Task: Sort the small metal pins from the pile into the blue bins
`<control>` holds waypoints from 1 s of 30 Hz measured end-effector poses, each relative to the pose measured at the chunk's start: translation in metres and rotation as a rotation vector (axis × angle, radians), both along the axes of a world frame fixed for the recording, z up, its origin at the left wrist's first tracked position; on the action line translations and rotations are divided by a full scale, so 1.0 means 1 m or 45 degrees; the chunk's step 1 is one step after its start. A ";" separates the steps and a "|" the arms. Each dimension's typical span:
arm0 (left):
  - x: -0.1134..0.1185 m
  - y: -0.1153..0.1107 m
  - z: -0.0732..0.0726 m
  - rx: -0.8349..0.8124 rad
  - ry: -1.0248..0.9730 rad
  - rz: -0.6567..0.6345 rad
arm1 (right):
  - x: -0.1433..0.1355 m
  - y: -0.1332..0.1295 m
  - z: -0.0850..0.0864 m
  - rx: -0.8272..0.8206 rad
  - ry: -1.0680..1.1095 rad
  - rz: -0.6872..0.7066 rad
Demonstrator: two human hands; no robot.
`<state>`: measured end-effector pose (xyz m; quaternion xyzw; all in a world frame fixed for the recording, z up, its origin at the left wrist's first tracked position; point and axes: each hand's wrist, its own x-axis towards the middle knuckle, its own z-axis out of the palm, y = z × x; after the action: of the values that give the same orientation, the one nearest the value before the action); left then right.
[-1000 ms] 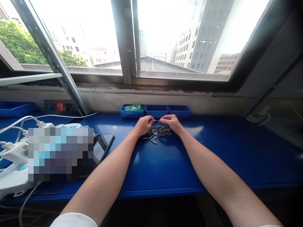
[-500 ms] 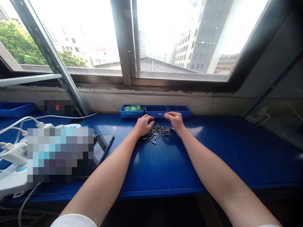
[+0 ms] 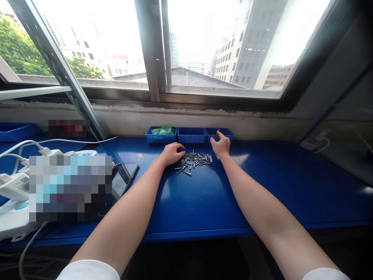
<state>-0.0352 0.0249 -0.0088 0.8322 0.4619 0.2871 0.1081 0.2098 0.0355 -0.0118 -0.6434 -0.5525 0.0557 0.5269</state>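
Note:
A loose pile of small metal pins (image 3: 198, 158), silvery and dark, lies on the blue tabletop between my hands. My left hand (image 3: 172, 153) rests at the pile's left edge. Its fingers are loosely curved, thumb a little apart, and I see nothing held in them. My right hand (image 3: 221, 144) reaches over the front wall of the right blue bin (image 3: 230, 134), thumb and forefinger spread. A tiny shiny bit shows by the forefinger's tip, too small to make out. Beside that bin stand the middle blue bin (image 3: 191, 138) and the left blue bin (image 3: 160, 139), which holds green packets (image 3: 161, 130).
At the left of the blue table (image 3: 276, 186) lie a phone (image 3: 125, 177), a white power strip (image 3: 14, 221) with plugs and cables, and a blurred-out area. A metal shelf post (image 3: 72, 85) slants before the window. A white adapter (image 3: 310, 144) sits at the right back.
My right hand has moved from the middle bin to the right bin, and its fingers have spread from the thin metal pin they pinched. My left hand has shifted slightly left.

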 end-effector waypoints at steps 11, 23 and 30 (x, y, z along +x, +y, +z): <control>0.003 0.000 0.001 -0.027 0.136 -0.032 | -0.004 0.002 -0.003 -0.042 -0.218 0.057; 0.008 -0.001 0.006 -0.121 0.157 0.028 | -0.039 -0.016 -0.005 -0.049 -0.609 0.618; 0.011 -0.001 0.003 -0.059 0.048 0.010 | -0.043 -0.019 -0.003 0.033 -0.592 0.732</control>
<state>-0.0247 0.0243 -0.0061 0.8330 0.4734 0.2612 0.1174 0.1666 0.0161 -0.0148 -0.4507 -0.8162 0.0469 0.3584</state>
